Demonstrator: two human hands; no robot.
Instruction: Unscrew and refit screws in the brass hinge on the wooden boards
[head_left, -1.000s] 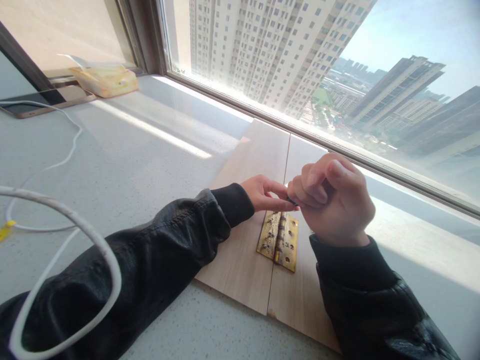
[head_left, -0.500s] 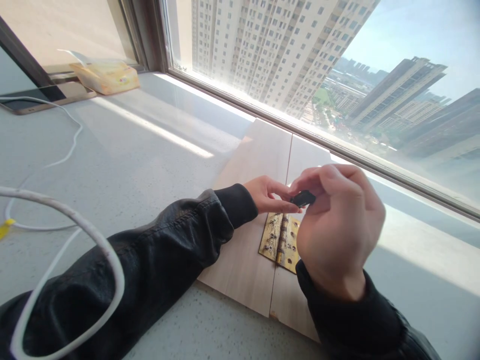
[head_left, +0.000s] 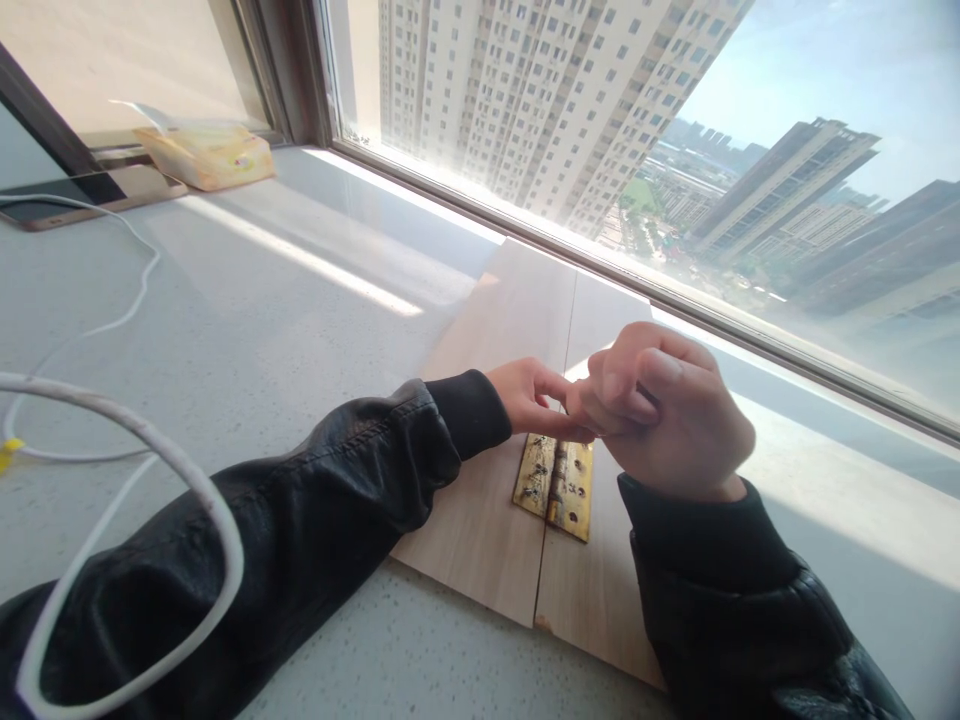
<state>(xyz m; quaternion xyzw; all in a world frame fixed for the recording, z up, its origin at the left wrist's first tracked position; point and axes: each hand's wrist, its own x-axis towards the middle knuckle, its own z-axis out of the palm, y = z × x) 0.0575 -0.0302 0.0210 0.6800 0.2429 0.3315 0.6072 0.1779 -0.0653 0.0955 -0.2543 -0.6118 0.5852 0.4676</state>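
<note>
Two pale wooden boards, a left one and a right one, lie edge to edge with a narrow seam between them. A brass hinge rests across the seam, with what look like screws in its left leaf. Over the hinge's far end, my left hand has its thumb and forefinger drawn together, their tips meeting my right fingers. My right hand is curled into a closed shape above the right board. Whatever sits between the fingers of either hand is hidden.
White cables loop across the left side of the speckled white sill. A phone or tablet and a yellow tissue pack lie at the back left. The window frame runs behind the boards.
My right hand has turned and its fingers have curled further. The small dark object that showed between my hands is now hidden. More of the hinge's right leaf shows.
</note>
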